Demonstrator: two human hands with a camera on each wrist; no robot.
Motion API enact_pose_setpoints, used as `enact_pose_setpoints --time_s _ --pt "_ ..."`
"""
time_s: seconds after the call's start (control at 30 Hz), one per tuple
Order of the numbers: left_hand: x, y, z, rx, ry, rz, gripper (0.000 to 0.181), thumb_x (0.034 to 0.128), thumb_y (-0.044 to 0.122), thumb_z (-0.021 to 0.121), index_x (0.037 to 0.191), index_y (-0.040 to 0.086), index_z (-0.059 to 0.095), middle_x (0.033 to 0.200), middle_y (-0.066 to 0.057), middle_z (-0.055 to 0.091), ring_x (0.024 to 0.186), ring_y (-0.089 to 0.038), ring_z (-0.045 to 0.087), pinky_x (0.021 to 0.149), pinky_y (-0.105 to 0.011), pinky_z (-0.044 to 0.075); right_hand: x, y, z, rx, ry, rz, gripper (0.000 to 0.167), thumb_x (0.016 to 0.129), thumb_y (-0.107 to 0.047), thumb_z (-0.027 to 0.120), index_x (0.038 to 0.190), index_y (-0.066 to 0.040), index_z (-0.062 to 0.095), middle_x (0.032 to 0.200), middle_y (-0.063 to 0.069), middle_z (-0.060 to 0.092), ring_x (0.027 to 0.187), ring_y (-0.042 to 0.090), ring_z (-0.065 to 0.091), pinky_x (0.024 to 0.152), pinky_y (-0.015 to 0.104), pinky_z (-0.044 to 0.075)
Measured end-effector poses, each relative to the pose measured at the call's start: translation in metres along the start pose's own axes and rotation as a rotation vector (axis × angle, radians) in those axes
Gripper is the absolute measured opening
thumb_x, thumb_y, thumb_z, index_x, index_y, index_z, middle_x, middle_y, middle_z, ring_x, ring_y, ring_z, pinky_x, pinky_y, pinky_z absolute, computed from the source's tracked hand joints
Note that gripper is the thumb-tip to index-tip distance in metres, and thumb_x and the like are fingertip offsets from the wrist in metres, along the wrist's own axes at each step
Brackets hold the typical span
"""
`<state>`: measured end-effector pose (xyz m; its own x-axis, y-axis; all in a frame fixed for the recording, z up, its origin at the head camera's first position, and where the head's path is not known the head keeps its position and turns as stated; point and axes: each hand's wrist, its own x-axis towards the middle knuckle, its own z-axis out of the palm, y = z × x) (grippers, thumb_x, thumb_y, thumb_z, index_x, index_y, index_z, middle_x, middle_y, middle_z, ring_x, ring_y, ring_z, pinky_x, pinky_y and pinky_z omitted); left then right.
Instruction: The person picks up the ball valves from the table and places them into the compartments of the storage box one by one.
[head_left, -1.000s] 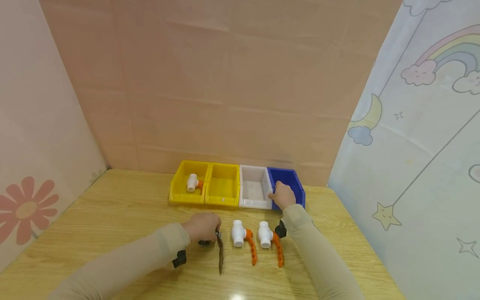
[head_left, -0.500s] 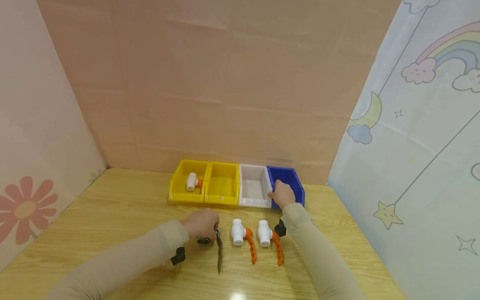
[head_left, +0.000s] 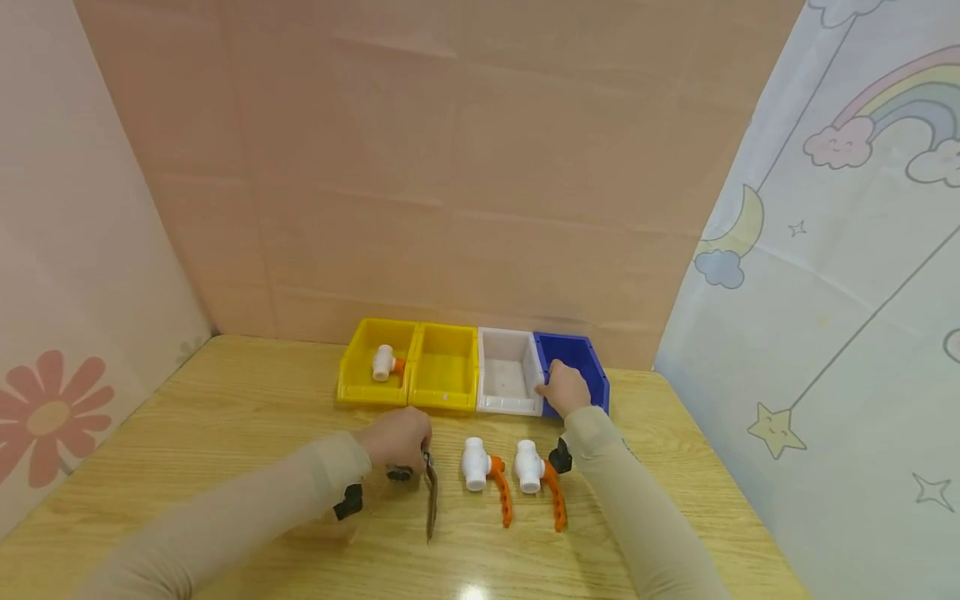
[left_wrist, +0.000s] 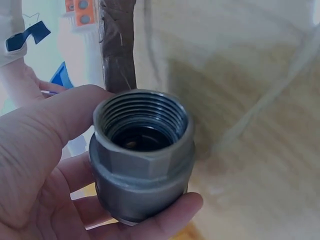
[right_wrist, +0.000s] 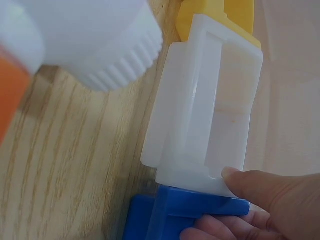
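My left hand grips a grey metal valve body with a threaded opening, fingers curled round it in the left wrist view. Its brown-wrapped handle points toward the front of the table. My right hand pinches the adjoining walls of the white bin and the blue bin, thumb on the white side and fingers on the blue side. Two white valves with orange handles lie on the table between the hands.
Two yellow bins stand left of the white one in a row; the leftmost contains a white valve with an orange handle. Patterned cloth walls and a plain backdrop border the wooden table.
My left hand has moved slightly left and away from me, carrying the metal valve with it. My right hand stays at the bin walls.
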<state>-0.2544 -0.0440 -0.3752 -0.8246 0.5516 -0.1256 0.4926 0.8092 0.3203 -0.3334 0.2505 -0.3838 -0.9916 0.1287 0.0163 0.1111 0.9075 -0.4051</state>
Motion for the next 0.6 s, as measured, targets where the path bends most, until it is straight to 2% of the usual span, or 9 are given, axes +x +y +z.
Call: enact_pose_setpoints --time_s 0.17,0.27,0.4,0.5,0.6 --pt "0.001 0.001 -0.014 0.033 0.008 -0.028 0.018 0.0706 0.010 0.080 0.065 0.016 0.064 0.064 0.007 0.058 0.055 -0.010 0.051 0.051 -0.027 0.043 0.001 0.000 0.000 0.003 0.000 -0.004 0.041 0.086 -0.022 0.074 0.112 0.003 0.055 0.104 0.018 0.066 0.081 0.026 0.062 0.076 0.043 0.054" --pt "0.003 -0.001 -0.025 0.044 0.014 -0.024 0.016 0.0714 0.011 0.079 0.064 0.015 0.064 0.062 0.006 0.058 0.054 -0.010 0.049 0.050 -0.026 0.041 0.001 0.000 0.001 0.004 -0.006 0.001 0.043 0.086 -0.022 0.074 0.115 0.003 0.055 0.108 0.019 0.065 0.084 0.028 0.063 0.079 0.044 0.054" --pt "0.009 -0.001 -0.045 0.076 0.056 -0.013 0.015 0.0711 0.013 0.080 0.065 0.014 0.067 0.063 0.005 0.061 0.055 -0.011 0.052 0.051 -0.027 0.043 0.001 -0.001 0.001 0.001 -0.008 0.006 0.043 0.086 -0.023 0.074 0.115 0.003 0.055 0.109 0.019 0.065 0.086 0.028 0.064 0.080 0.045 0.054" --pt "0.014 0.000 -0.062 0.096 0.085 -0.029 0.015 0.0713 0.016 0.081 0.067 0.014 0.067 0.065 0.005 0.062 0.057 -0.012 0.055 0.053 -0.028 0.047 0.002 -0.001 0.001 -0.001 -0.006 0.010 0.043 0.086 -0.023 0.074 0.115 0.002 0.055 0.109 0.019 0.065 0.086 0.029 0.063 0.081 0.045 0.054" --pt "0.020 0.003 -0.080 0.091 0.079 -0.060 0.014 0.0734 0.016 0.080 0.068 0.014 0.068 0.067 0.003 0.064 0.058 -0.013 0.058 0.053 -0.028 0.048 0.002 -0.001 0.001 0.002 -0.010 0.016 0.043 0.086 -0.023 0.073 0.116 0.002 0.054 0.111 0.019 0.065 0.088 0.029 0.063 0.082 0.046 0.054"
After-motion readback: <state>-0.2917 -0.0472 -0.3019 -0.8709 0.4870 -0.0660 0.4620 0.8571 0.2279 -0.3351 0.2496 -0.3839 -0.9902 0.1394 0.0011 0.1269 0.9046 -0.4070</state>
